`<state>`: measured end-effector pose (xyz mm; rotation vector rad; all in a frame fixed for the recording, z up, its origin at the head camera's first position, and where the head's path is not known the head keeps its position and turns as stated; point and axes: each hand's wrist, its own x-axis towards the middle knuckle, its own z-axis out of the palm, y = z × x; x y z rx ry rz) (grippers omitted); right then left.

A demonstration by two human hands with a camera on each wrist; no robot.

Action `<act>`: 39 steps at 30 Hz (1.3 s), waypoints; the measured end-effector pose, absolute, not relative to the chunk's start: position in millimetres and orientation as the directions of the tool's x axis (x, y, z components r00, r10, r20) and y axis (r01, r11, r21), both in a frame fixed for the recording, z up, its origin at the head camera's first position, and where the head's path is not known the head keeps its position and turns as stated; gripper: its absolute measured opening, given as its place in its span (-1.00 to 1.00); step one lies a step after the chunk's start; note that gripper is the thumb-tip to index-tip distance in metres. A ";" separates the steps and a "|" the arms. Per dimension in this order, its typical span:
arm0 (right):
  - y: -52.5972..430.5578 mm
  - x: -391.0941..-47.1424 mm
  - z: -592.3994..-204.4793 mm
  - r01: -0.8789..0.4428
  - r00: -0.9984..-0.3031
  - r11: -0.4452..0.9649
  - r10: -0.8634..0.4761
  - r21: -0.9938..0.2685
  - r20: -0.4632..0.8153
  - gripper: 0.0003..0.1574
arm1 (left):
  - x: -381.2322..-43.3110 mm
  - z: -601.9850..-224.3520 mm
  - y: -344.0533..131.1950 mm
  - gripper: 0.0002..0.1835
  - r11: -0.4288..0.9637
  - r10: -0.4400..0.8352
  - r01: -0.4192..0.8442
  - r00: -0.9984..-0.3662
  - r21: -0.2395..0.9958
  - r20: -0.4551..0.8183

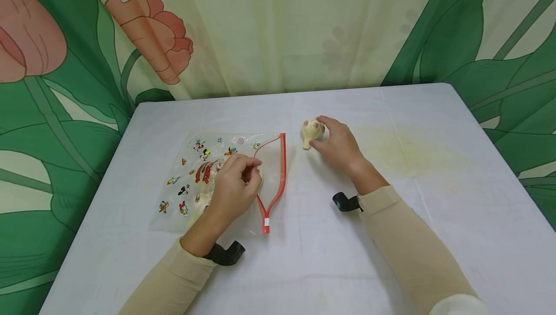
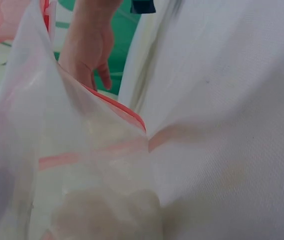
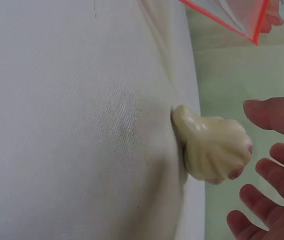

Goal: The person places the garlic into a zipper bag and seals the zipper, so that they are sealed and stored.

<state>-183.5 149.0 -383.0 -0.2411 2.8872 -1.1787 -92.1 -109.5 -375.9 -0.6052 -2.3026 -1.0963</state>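
A clear zip bag (image 1: 173, 194) with a red zipper and cartoon prints lies on the table, its mouth facing right. My left hand (image 1: 236, 182) pinches the upper layer at the mouth and holds it raised. Cream-coloured things (image 1: 201, 199) show through the plastic, partly covered by that hand. Right of the bag stands a cream garlic bulb (image 1: 313, 130) with pinkish spots and a short stem. My right hand (image 1: 340, 148) is beside it, thumb and fingers spread around its right side. In the right wrist view a gap shows between the fingers and the garlic bulb (image 3: 214, 147).
White cloth covers the table (image 1: 434, 238), with faint yellowish stains on the right. A printed curtain (image 1: 304, 30) hangs behind the far edge. Black mounts sit at the left wrist (image 1: 228, 253) and right wrist (image 1: 345, 202).
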 end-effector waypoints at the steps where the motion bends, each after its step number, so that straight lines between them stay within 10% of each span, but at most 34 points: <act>1: 148.8 -185.8 -384.2 -0.134 -0.988 0.705 -0.147 -0.697 0.041 -0.18 | -92.2 -376.1 -109.5 -0.87 0.574 0.171 0.586 -0.769 0.572 0.616; 39: 132.6 -206.6 -404.4 -0.039 -0.997 0.740 -0.071 -0.672 -0.021 -0.29 | -93.4 -376.5 -112.4 -0.87 0.566 0.164 0.571 -0.785 0.595 0.597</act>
